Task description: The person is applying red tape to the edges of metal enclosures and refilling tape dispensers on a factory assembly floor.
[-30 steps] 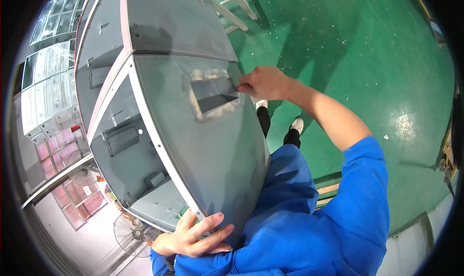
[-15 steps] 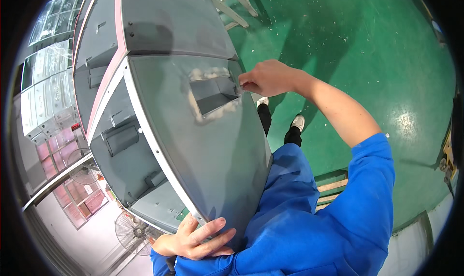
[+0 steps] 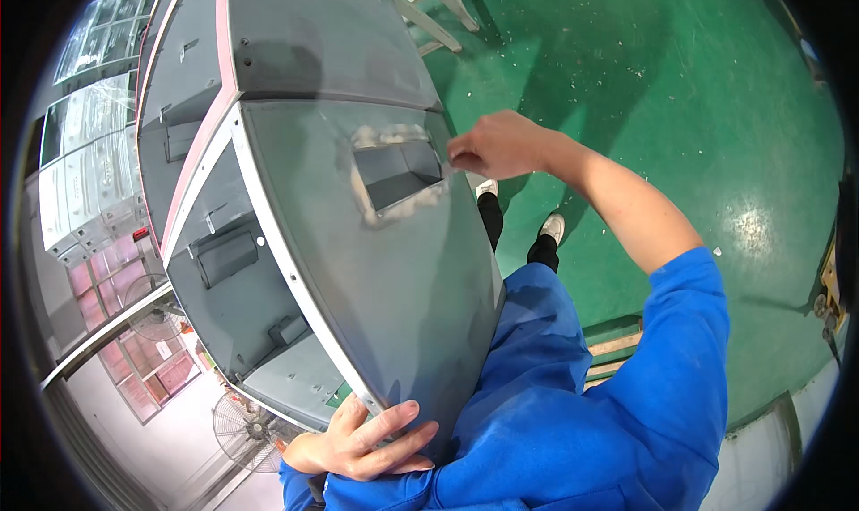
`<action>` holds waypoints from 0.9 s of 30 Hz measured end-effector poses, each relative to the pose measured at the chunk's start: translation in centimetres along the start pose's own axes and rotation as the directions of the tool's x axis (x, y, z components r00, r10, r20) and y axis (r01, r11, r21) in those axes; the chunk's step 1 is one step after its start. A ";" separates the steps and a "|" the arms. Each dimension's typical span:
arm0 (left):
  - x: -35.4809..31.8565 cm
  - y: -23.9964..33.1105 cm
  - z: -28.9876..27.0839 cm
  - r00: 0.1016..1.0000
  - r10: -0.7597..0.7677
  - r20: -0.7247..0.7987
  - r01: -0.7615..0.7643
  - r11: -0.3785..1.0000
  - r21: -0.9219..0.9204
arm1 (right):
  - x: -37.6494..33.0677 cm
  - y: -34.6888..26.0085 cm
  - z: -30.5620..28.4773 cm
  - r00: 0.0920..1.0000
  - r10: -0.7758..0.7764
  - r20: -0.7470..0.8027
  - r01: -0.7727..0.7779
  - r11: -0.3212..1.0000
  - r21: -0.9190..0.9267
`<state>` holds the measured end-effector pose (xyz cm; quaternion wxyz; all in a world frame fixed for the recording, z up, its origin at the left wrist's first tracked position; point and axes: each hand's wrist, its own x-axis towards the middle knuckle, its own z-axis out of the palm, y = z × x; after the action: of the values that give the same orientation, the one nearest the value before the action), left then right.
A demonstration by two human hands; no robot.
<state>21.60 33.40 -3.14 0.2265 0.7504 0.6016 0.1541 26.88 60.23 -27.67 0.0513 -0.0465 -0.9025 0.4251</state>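
Observation:
A grey metal cabinet (image 3: 358, 278) stands in front of me, with a rectangular cut-out (image 3: 398, 173) in its side panel. Pale, rough filler (image 3: 390, 136) rings the cut-out. Just beyond the cut-out's right end, my right hand (image 3: 497, 144) is closed in a pinch; whatever lies between its fingertips is hidden. At the bottom, my left hand (image 3: 367, 444) is wrapped over the cabinet's near corner, its fingers on the side panel.
Another grey cabinet (image 3: 331, 46) adjoins this one at the far end. A pale wooden stand (image 3: 438, 28) is on the green floor (image 3: 644, 153) beyond. Pallet slats (image 3: 617, 343) lie right of my legs. At left are a fan (image 3: 255, 426) and wrapped stacks (image 3: 89, 166).
My right hand has shifted very slightly rightward, away from the cut-out's end. My left hand stays on the cabinet's corner.

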 end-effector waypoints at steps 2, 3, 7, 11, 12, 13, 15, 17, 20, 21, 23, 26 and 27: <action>-0.1 0.0 0.0 1.000 -0.001 0.006 0.001 1.000 0.012 | 0.2 0.5 0.1 0.999 0.001 -0.046 0.001 0.999 0.042; -0.2 0.1 0.0 1.000 -0.002 0.010 0.002 1.000 0.018 | 0.2 0.5 0.1 0.999 0.002 -0.034 -0.001 1.000 0.019; -0.1 0.0 0.0 1.000 0.001 0.019 -0.001 1.000 -0.002 | 0.1 0.1 -0.2 0.999 0.035 0.038 -0.035 0.999 -0.003; -0.2 0.0 0.0 1.000 0.013 0.015 -0.013 1.000 -0.009 | 0.0 0.3 -0.2 0.998 0.044 0.047 -0.047 0.997 0.058; -0.2 0.0 0.0 1.000 0.012 0.019 -0.012 1.000 -0.005 | 0.0 0.4 0.0 1.000 0.022 0.016 -0.023 0.999 0.050; -0.1 0.0 -0.1 1.000 0.012 0.023 -0.012 1.000 -0.001 | -0.1 0.5 0.3 1.000 -0.001 -0.015 0.001 0.999 0.041; 0.0 0.0 -0.1 1.000 0.002 0.029 -0.002 1.000 0.005 | -0.3 0.4 0.7 0.999 -0.014 -0.030 0.015 1.000 0.019; 0.0 0.1 -0.1 1.000 -0.008 0.027 0.008 1.000 0.007 | -0.3 0.3 0.6 1.000 0.002 -0.002 -0.002 1.000 -0.011; -0.1 0.2 -0.1 1.000 -0.012 0.025 0.012 1.000 0.015 | -0.4 0.5 0.4 0.999 -0.031 -0.029 0.033 0.998 0.051; -0.1 0.2 -0.1 0.999 -0.006 0.035 0.006 1.000 0.025 | -0.3 0.6 0.4 0.999 -0.012 -0.041 0.015 0.998 0.069; -0.2 0.2 -0.1 0.999 -0.001 0.036 0.001 1.000 0.025 | -0.3 0.7 0.7 0.998 0.024 -0.058 -0.018 0.994 0.106; -0.4 0.2 0.1 1.000 -0.006 0.019 0.005 1.000 0.007 | -0.6 0.8 1.2 0.995 0.009 -0.097 -0.002 0.997 0.076; -0.4 0.2 0.0 1.000 -0.008 0.020 0.008 1.000 0.008 | -0.8 0.7 1.3 0.997 0.024 -0.073 -0.017 0.996 0.087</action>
<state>21.67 33.02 -3.08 0.2301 0.7504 0.6029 0.1430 27.51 59.55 -29.07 0.0823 -0.0692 -0.8803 0.4620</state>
